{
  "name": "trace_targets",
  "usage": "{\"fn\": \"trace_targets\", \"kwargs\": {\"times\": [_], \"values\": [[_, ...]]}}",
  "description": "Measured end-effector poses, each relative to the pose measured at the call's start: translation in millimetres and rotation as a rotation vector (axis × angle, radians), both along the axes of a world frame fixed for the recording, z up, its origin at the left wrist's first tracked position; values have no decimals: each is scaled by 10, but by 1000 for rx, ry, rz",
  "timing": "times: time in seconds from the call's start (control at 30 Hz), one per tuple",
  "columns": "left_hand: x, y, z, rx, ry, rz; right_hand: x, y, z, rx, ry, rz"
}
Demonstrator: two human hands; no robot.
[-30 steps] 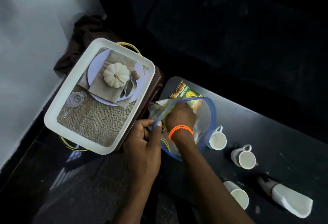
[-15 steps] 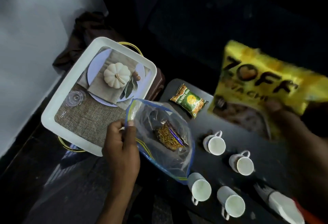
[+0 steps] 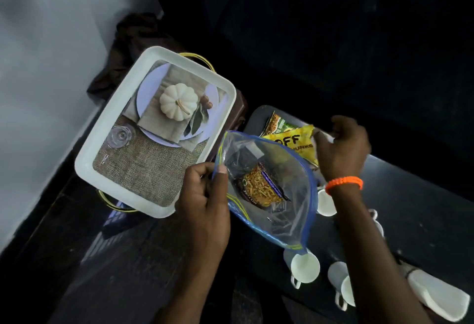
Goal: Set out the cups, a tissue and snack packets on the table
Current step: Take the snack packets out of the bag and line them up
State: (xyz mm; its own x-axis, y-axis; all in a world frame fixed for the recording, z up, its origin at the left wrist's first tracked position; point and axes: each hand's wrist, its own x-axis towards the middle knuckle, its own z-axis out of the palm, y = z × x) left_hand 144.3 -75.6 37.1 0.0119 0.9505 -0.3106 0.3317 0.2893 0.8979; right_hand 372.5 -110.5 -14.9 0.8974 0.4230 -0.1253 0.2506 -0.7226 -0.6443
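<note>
My left hand (image 3: 205,195) pinches the open rim of a clear zip bag (image 3: 289,221) with a blue edge, held above the black table's (image 3: 415,195) near end. One snack packet (image 3: 261,187) lies inside the bag. A yellow snack packet (image 3: 295,144) rests on the table, overlapping a green packet (image 3: 279,123). My right hand (image 3: 341,146) hovers at the yellow packet's right edge with loose, parted fingers. White cups stand on the table: one (image 3: 305,267) below the bag, one (image 3: 343,285) beside it, one (image 3: 324,200) partly behind my right forearm. A white folded tissue (image 3: 436,295) lies at the right.
A white tray (image 3: 87,170) printed with a pumpkin picture sits left of the table on a brown stand with yellow wire handles. A dark cloth (image 3: 133,31) is bunched behind it by the pale wall. The floor below is dark and glossy.
My right hand pulled the yellow packet out of the bag, swung it out to the right, then brought it down onto the green packet at the table's far end. My left hand kept holding the bag.
</note>
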Motion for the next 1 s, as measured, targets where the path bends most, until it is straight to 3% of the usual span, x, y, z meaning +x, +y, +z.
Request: {"fn": "trace_targets", "kwargs": {"times": [0.07,0.13,0.2,0.27,0.33,0.43,0.57,0.67,0.77,0.87,1.0], "values": [[34,8,10,7,-8,-3,-217,-55,495,282,-179,17],[47,20,6,15,0,-9,-569,-89,871,403,-152,252],[23,15,-14,17,15,-14,-912,-53,860,204,-47,496],[-14,35,-36,30,29,-4,-1133,71,575,-201,58,608],[-47,49,-53,40,52,-2,-1190,163,192,-549,216,589],[-94,10,-84,27,79,-22,-1141,206,-83,-676,281,513],[-129,11,-128,13,64,2,-1305,164,331,-508,156,607],[-195,103,-165,-54,-10,105,-1336,-90,1066,-223,-6,632],[-305,196,-192,-93,-61,155,-1099,-328,1574,66,35,516],[-402,262,-170,-102,-44,160,-648,-344,1493,227,88,341],[-472,270,-148,-104,-79,147,-82,-190,839,333,221,24]]}}
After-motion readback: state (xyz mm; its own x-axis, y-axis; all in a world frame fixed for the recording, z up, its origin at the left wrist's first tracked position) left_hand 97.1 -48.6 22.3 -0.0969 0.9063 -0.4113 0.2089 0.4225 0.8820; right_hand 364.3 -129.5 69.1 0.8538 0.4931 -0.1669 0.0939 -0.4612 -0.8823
